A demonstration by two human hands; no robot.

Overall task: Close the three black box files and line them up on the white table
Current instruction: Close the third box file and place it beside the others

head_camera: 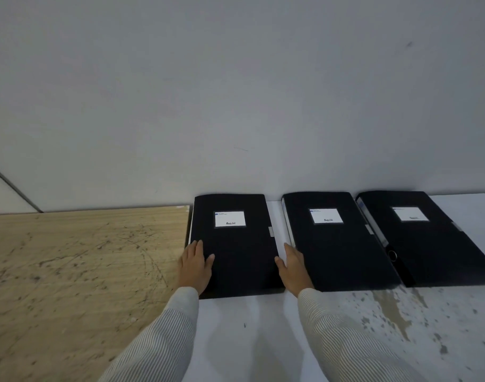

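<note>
Three black box files lie flat and closed in a row on the white table (252, 340), against the wall, each with a white label on its lid. My left hand (195, 267) rests against the left edge of the left box file (237, 260), thumb on its lid. My right hand (292, 267) lies flat in the gap between that file's right edge and the middle box file (337, 249), touching the left file's side. The right box file (434, 241) sits slightly angled, its spine with a finger ring facing left.
A scuffed wooden surface (78, 271) adjoins the white table on the left. A grey wall (235, 92) rises directly behind the files. Stains and paint specks (395, 312) mark the table's near right area.
</note>
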